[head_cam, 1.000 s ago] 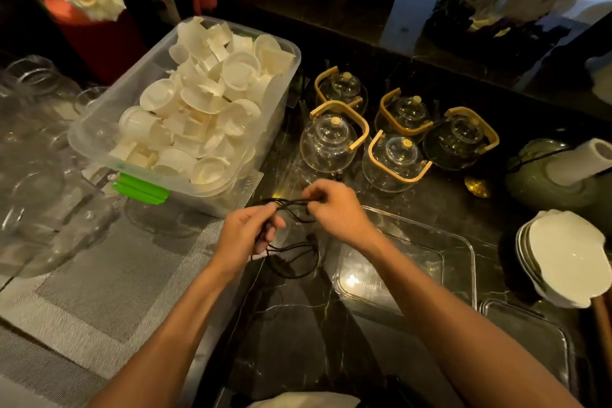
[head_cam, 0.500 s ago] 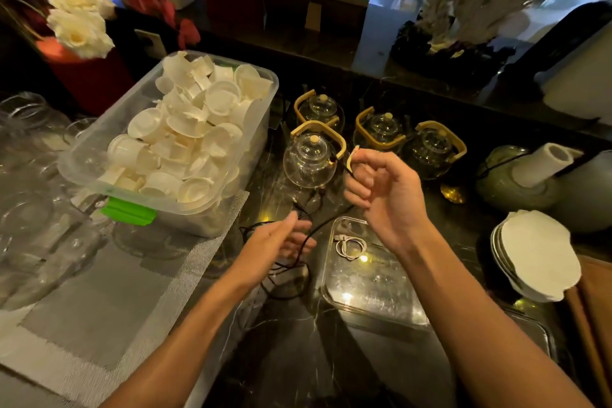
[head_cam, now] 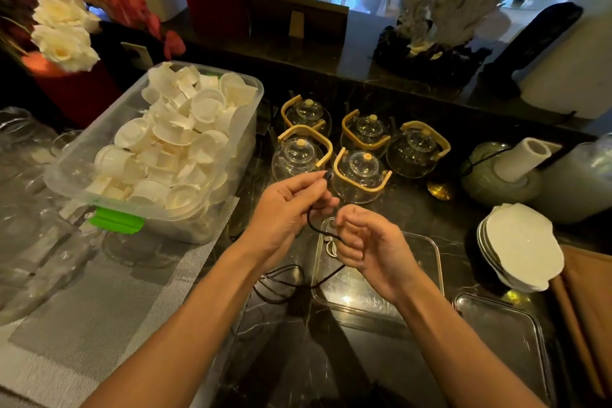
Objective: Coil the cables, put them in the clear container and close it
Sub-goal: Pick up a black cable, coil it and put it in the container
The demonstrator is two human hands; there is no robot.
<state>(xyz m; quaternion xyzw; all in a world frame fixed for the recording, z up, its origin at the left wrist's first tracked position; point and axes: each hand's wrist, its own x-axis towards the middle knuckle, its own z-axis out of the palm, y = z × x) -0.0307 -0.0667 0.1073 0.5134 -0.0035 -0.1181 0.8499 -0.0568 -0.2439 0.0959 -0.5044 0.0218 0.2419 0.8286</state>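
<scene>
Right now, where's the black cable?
Head view, center: the black cable runs between the left hand and right hand, its slack trailing onto the dark counter beside the clear container.

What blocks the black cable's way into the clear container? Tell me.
Nothing visible. The left hand and right hand hold the black cable directly over the open clear container; only a white cable lies inside.

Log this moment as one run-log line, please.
stage: coiling | left hand: pinches black cable end | right hand: pinches same cable | clear container: open, white cable inside
</scene>
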